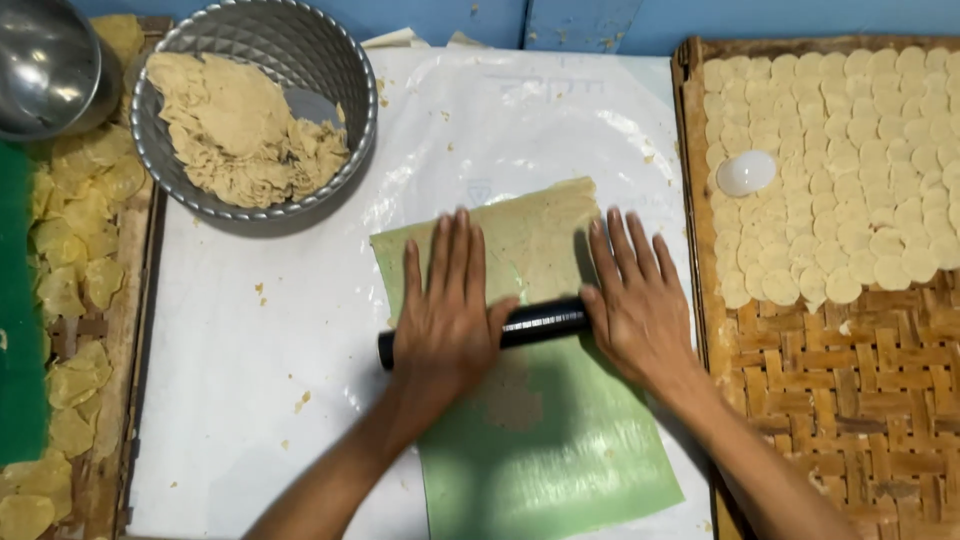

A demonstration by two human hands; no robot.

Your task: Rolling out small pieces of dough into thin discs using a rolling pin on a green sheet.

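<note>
A black rolling pin (540,322) lies across a green plastic sheet (560,450) on a white-covered table. Thin beige dough (535,235) covers the far part of the sheet. My left hand (448,305) rests flat on the left part of the pin, fingers spread and pointing away from me. My right hand (635,295) presses flat on the pin's right end, fingers stretched over the dough's edge. Neither hand curls around the pin.
A fluted metal bowl (345,150) with dough scraps stands at the back left. A woven tray (850,380) on the right carries several round dough discs (840,140) and a white round cutter (745,172). Another tray (70,300) of discs lies at the left.
</note>
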